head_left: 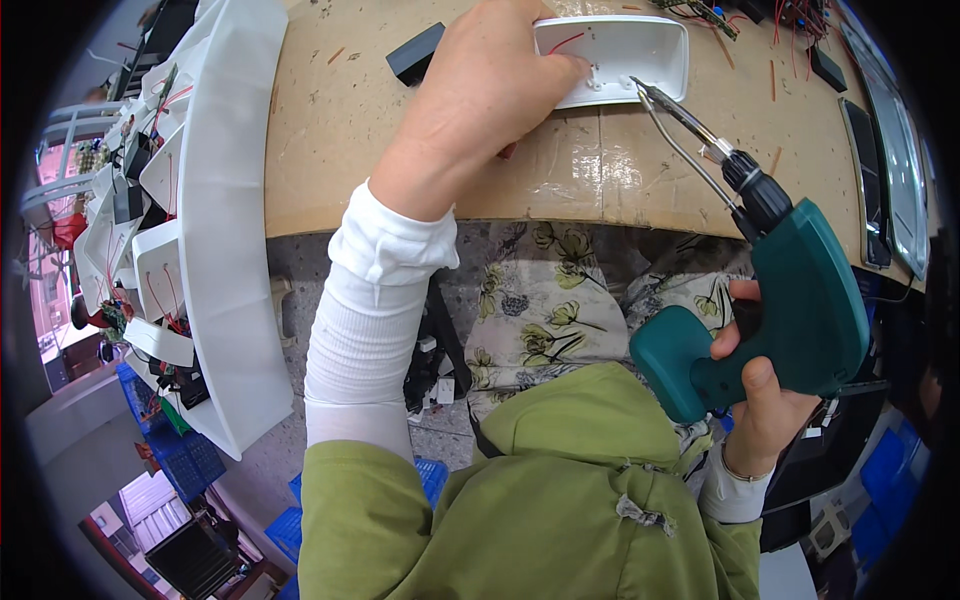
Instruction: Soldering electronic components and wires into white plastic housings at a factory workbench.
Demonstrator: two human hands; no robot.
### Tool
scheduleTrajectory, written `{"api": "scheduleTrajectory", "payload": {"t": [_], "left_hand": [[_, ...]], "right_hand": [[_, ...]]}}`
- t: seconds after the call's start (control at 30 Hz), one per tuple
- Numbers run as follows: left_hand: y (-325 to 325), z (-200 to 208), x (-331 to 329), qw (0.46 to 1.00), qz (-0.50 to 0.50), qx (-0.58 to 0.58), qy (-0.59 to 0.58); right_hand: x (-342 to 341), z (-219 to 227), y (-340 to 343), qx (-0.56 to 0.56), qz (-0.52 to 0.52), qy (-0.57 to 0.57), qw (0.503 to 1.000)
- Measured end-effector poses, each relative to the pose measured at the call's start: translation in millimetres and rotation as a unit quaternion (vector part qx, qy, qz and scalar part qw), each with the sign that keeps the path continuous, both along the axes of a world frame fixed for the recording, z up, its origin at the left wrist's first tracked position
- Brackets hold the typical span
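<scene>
A white plastic housing point(655, 45), like a shallow open box, lies on the cardboard-brown table with its hollow side toward me. My left hand point(480, 95) grips its left end, the thumb pressed inside by a short red wire point(567, 43) and small white posts. In my right hand point(765, 400) is a green soldering gun point(810, 290), its fingers wrapped round the handle. The gun's metal tip and thin solder-feed tube point(690, 157) reach up to the housing's lower inner wall. Whether the tip touches a post, I cannot tell. Beyond my left wrist lies a black block point(416, 55).
At the left, a large white tray point(225, 200) holds several white housings with red wires. Wired circuit boards point(705, 12) sit at the back right. Dark glossy panels point(890, 150) line the right edge. Blue crates point(185, 450) stand below on the left.
</scene>
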State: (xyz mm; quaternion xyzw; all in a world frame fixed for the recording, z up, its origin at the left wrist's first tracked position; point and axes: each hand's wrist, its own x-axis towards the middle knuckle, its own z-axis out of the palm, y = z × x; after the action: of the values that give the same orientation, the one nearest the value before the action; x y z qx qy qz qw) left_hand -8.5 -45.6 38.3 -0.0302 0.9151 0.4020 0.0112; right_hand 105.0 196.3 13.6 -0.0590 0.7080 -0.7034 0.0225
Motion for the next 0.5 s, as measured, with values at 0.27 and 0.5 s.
{"api": "scheduleTrajectory", "payload": {"t": [0.27, 0.5], "left_hand": [[5.9, -13.0, 2.6, 0.988, 0.0, -0.053, 0.143], [9.9, -9.4, 6.5, 0.991, 0.015, -0.024, 0.133]], "right_hand": [[-10.2, 0.2, -12.9, -0.004, 0.0, -0.017, 1.0], [-13.5, 1.0, -14.9, -0.07, 0.003, -0.042, 0.997]]}}
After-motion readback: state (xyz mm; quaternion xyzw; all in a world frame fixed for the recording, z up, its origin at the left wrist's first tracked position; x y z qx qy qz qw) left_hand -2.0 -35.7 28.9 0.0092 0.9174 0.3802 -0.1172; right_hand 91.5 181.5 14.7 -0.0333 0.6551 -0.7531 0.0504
